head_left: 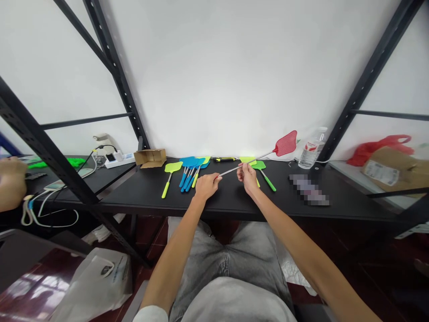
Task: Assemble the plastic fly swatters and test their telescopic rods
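Both of my hands are on a red fly swatter (285, 144) with a long, thin metal rod, held slantwise above the black table. My left hand (207, 185) wraps round its handle end, hiding the handle. Farther up, my right hand (247, 175) pinches the rod between thumb and fingers. Left of my left hand lie several blue fly swatters (189, 163) in an overlapping group, with yellow-green ones among them. One yellow-green fly swatter (173, 167) lies apart at the left. A green fly swatter (270, 183) rests just right of my right hand, beside another yellow-green head (247, 159).
An open cardboard box (150, 158) stands at the back left, near a white power strip (119, 161). A water bottle (311, 150) and a blurred-out flat object (309, 190) are at the right. Black metal posts (115, 67) frame the table (134, 192). Another person's hand (12, 183) shows far left.
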Demonstrator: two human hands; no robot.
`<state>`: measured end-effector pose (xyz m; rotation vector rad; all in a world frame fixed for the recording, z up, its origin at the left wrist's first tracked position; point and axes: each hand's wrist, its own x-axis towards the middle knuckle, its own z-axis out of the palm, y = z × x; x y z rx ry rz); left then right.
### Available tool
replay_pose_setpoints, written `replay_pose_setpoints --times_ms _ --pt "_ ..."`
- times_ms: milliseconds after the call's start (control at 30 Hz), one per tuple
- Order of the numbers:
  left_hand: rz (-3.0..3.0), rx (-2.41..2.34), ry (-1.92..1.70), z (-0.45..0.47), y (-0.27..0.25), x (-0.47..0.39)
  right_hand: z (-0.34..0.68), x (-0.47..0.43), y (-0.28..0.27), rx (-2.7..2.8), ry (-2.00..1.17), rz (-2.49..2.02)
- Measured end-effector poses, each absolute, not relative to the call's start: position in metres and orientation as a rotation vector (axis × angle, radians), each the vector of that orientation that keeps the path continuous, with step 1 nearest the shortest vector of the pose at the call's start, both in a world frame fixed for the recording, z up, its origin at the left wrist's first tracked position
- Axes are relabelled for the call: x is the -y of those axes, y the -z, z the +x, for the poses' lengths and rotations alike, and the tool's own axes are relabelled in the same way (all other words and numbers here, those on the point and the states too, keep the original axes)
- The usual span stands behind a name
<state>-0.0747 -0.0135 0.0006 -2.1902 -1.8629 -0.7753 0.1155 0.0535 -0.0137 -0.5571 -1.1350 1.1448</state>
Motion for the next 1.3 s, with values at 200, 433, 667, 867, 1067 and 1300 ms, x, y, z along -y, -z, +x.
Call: replay_pose_setpoints --times_ms 200,433,667,867,1067,1300 --pt "-2.21 1.866 0.77 -0.072 0.001 0.013 0.104 -0.046 0.018 1.303 -1.18 -0.584" --pt "-2.203 1.828 0.807 -0.074 0.001 0.013 0.104 -0.044 0.018 1.432 -1.139 -0.641" --pt "-2.233 1.81 0.794 -0.068 -0.002 0.014 0.107 -0.047 0.013 1.33 -1.288 -0.566" --pt "-2.193 1.843 0.724 -0.072 -0.003 0.014 0.128 -0.055 0.006 0.952 -1.183 -0.512" --pt "-2.198 1.845 0.703 -0.075 -0.003 0.014 0.125 -0.054 0.009 1.09 -1.08 -0.54" --pt "-2.204 1.888 0.68 -0.075 -0.003 0.014 0.123 -0.052 0.014 1.286 -1.088 -0.634"
